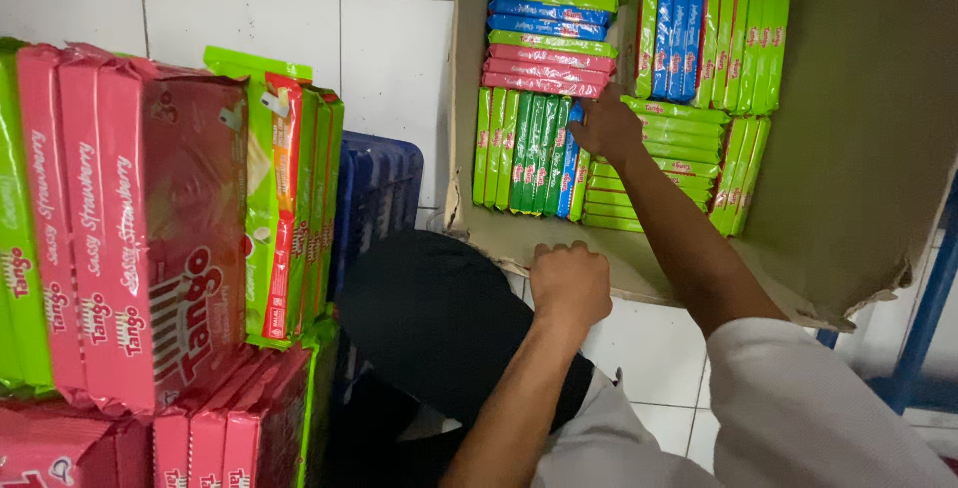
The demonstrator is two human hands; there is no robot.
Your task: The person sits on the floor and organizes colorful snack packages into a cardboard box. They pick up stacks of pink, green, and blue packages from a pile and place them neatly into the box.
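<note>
An open cardboard box (858, 149) lies tilted on the white tiles, its inside lined with flat snack packs in green (519, 149), blue (679, 34) and pink (544, 69). My left hand (569, 283) is closed over the box's near edge. My right hand (605, 129) reaches inside, its back toward me. Its fingers rest at the top of an upright blue pack (571, 164) between the standing green row and a flat green stack (669, 139). The fingertips are hidden, so its grip is unclear.
Tall stacks of pink packs (130, 229) and green packs (294, 209) stand at the left, with more pink ones (239, 428) below. A blue crate (379, 189) sits behind them. My dark-trousered knee (439, 318) is between stacks and box. A blue metal frame (923, 328) stands at the right.
</note>
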